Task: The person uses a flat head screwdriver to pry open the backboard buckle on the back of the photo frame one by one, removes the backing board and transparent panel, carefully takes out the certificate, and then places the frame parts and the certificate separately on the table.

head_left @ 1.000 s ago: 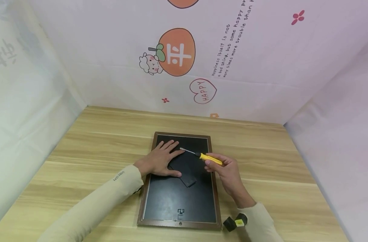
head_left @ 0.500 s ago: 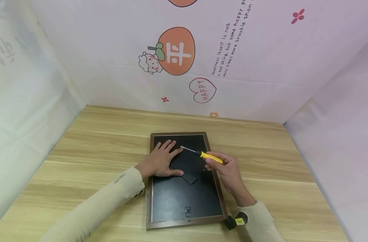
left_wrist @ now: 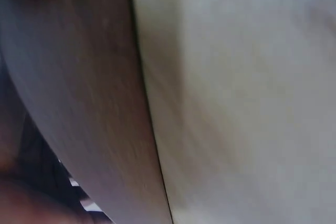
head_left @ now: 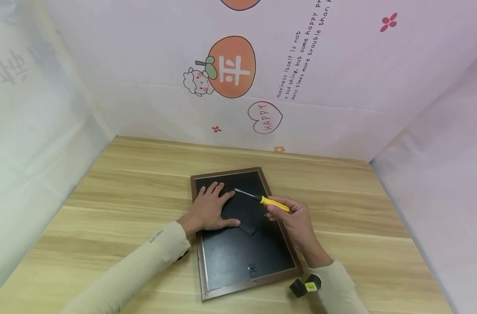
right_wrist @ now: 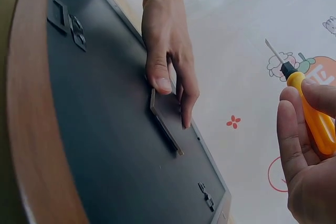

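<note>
A picture frame [head_left: 249, 255] lies back-up on a wooden table [head_left: 144, 200], the left hand [head_left: 209, 210] spread across its black back, seemingly steadying it, while the right hand [head_left: 295, 222] grips a yellow-handled screwdriver [head_left: 267, 202] whose tip, probably, next needs lowering to the backing's edge.

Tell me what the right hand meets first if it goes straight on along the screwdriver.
Probably the left hand: in the head view, the yellow-handled screwdriver in the right hand points towards it. Depth is unclear, so the screwdriver may pass above.
</note>
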The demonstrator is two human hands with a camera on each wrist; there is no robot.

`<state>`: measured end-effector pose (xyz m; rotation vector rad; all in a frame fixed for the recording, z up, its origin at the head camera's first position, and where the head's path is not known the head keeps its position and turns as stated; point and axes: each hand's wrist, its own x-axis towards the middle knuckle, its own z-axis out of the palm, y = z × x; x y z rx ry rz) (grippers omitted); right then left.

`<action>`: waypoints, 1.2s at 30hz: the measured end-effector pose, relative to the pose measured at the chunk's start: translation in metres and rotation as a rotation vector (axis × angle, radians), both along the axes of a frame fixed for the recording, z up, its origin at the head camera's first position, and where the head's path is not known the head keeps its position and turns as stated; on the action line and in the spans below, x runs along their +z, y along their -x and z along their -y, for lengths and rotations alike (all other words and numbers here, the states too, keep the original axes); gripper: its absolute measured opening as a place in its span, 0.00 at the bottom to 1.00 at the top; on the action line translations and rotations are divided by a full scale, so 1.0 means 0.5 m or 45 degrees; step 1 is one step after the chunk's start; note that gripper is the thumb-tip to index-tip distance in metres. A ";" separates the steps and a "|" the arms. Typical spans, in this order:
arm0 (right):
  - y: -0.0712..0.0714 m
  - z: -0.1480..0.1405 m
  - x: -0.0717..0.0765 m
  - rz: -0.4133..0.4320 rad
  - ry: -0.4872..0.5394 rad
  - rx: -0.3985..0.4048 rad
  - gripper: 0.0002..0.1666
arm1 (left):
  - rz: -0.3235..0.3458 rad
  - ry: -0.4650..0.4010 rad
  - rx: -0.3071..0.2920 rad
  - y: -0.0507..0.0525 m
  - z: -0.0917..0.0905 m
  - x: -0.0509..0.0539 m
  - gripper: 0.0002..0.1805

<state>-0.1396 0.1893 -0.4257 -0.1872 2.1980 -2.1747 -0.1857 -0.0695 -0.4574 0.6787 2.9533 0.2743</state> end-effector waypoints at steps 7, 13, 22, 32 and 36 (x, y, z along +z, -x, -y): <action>0.001 0.001 0.000 0.010 0.055 0.008 0.21 | -0.024 -0.022 0.087 -0.014 -0.005 0.000 0.54; 0.001 0.004 0.004 0.028 0.104 0.026 0.23 | -0.035 -0.020 0.158 -0.022 -0.008 0.001 0.54; 0.003 0.007 0.004 -0.008 0.075 0.014 0.20 | -0.021 0.031 0.283 -0.031 -0.016 0.003 0.55; 0.003 0.010 0.004 0.005 0.058 0.016 0.22 | -0.086 -0.069 0.403 -0.047 -0.020 -0.016 0.54; 0.003 0.010 0.006 0.007 0.067 0.011 0.19 | -0.130 -0.115 0.443 -0.054 -0.022 -0.021 0.54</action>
